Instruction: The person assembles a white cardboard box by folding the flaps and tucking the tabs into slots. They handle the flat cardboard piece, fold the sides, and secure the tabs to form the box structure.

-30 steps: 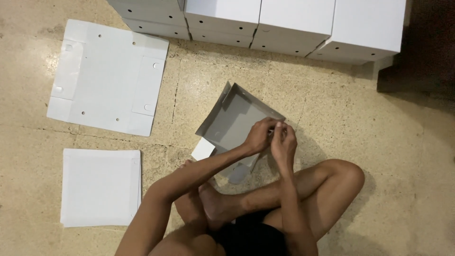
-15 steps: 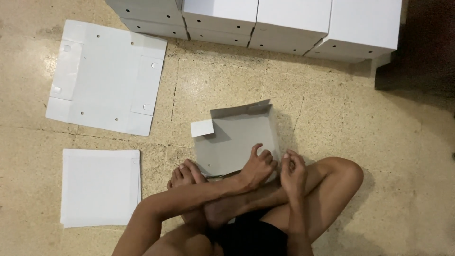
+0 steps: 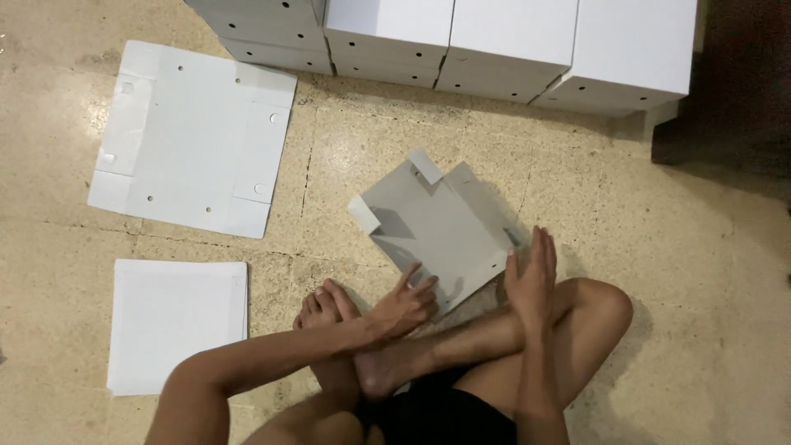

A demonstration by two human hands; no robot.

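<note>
While the tiled floor (image 3: 676, 272) is carrying everything here, a row of assembled white boxes (image 3: 494, 41) is standing stacked along its far edge. Toward the far left corner a flat unfolded cardboard blank (image 3: 194, 136) is lying, and nearer the left edge a stack of white sheets (image 3: 177, 321) is resting. Near the middle of the floor the grey half-folded box (image 3: 437, 231) is lying flat — two small flaps are standing up at its far side. A person is sitting cross-legged just behind it. The left hand (image 3: 404, 305) is pressing on the box's near edge, fingers (image 3: 420, 284) spread wide and gripping nothing. The right hand (image 3: 531, 276) is lying flat against the box's right corner — fingers straight, together, closed on nothing.
</note>
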